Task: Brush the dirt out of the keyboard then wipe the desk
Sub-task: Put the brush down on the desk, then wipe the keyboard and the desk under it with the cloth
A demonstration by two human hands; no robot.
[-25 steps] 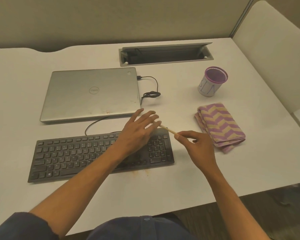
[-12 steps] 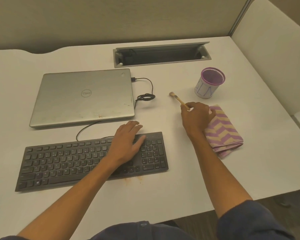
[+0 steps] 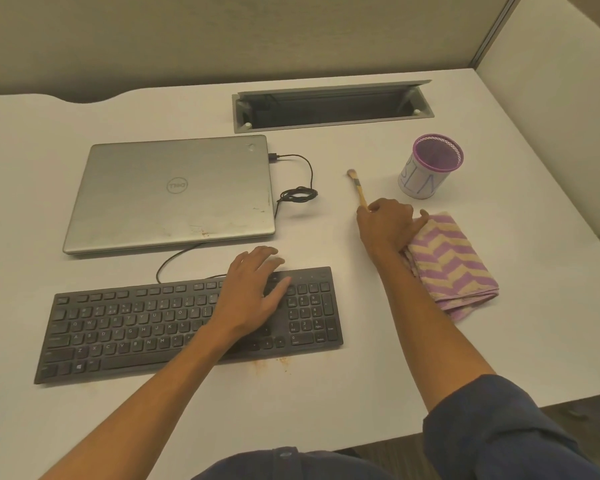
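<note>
The right hand (image 3: 387, 223) curls its fingers round the lower handle of the one brush (image 3: 356, 187), bristles pointing away over the desk (image 3: 361, 393); its heel seems to touch the single folded zigzag cloth (image 3: 451, 268), though the contact is hard to judge. The left hand (image 3: 253, 292) lies flat with fingers spread and relaxed on the one black keyboard (image 3: 125, 327), beside the number pad. Orange specks mark the desk at the keyboard's near edge. Beyond lie one closed laptop (image 3: 170, 192), one purple-rimmed cup (image 3: 430, 168) and one open cable tray (image 3: 329, 107).
</note>
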